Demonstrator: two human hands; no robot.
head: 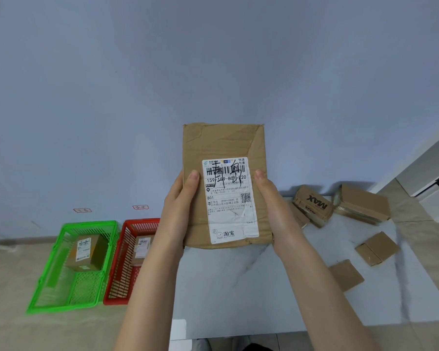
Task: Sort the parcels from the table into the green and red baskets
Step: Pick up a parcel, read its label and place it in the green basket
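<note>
Both the left hand (179, 206) and right hand (271, 211) clamp the flat cardboard parcel (223, 148) by its side edges; it looks light, stiff, easily creased.

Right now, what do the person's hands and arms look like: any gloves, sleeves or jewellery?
The left hand and right hand wear no gloves, and no ring shows. The left forearm and right forearm are uncovered to the frame's bottom edge: no sleeve, watch or bracelet. Thumbnails are short and unpainted.
</note>
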